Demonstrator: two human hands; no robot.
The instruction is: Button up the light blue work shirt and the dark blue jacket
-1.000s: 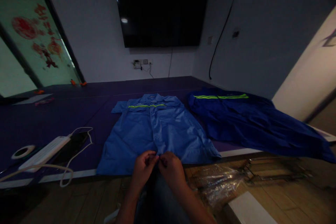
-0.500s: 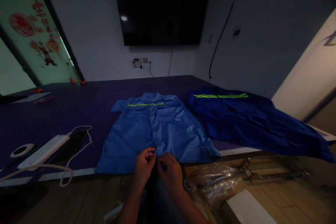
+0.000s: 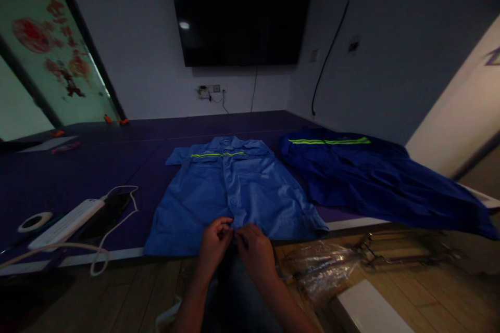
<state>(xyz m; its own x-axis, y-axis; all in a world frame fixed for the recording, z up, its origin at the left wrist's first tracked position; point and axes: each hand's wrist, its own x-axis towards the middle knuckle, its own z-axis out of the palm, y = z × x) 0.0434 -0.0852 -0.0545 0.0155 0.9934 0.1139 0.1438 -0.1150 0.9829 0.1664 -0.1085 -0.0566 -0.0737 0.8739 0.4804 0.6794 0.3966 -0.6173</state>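
Note:
A light blue short-sleeved work shirt [image 3: 203, 192] with a yellow-green stripe across the chest lies front up, collar away from me. At the bottom of its front placket, by the table's near edge, both hands meet. My left hand [image 3: 215, 239] pinches the hem with thumb and forefinger. Close beside it, my right hand [image 3: 253, 243] has its fingers curled and pinched on the same placket edge. The exact spot between the fingertips is too small and dark to make out. To the right lies a dark blue work garment [image 3: 359, 177] with a similar stripe, hanging over the edge.
The purple table [image 3: 148, 140] reaches back to the wall below a television [image 3: 242, 13]. On its left lie a white power strip [image 3: 66, 223], a roll of tape [image 3: 35, 222] and a looping cable. Below the right side are clear plastic wrapping [image 3: 324, 270] and a white box [image 3: 371, 308].
Both hands stay at the shirt's lower placket, with only slight shifts of the fingers. The shirt and the dark garment lie as before.

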